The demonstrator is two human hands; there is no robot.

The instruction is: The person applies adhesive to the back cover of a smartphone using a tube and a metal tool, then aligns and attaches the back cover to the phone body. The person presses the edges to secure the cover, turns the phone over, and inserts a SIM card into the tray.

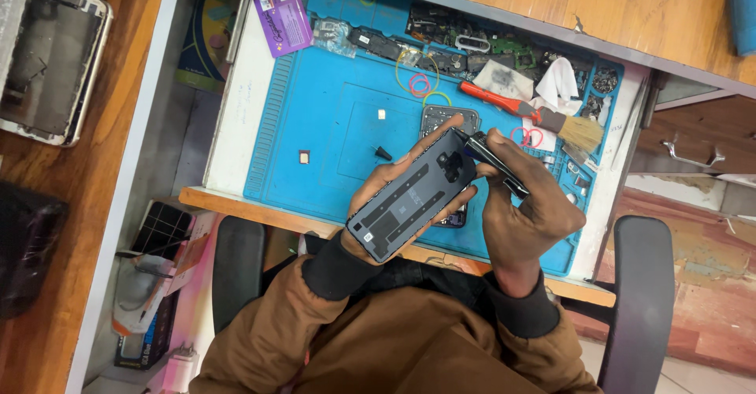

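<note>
Centrally, left hand (386,193) cradles phone back (413,197) above mat (315,126).

A matt dark grey phone back panel (411,198), apparently plastic, is held in the left hand (394,185). A slim black tool (490,157) with a glossy sheen is gripped by the right hand (526,209). A smooth, rubbery blue work mat (315,138) is spread beneath. At 2 o'clock from the panel, a brush (535,114) with a glossy red plastic handle and straw-coloured bristles is seen. The table (630,8) is of varnished wood. The jacket sleeves (268,339) are of brown cloth.
</note>
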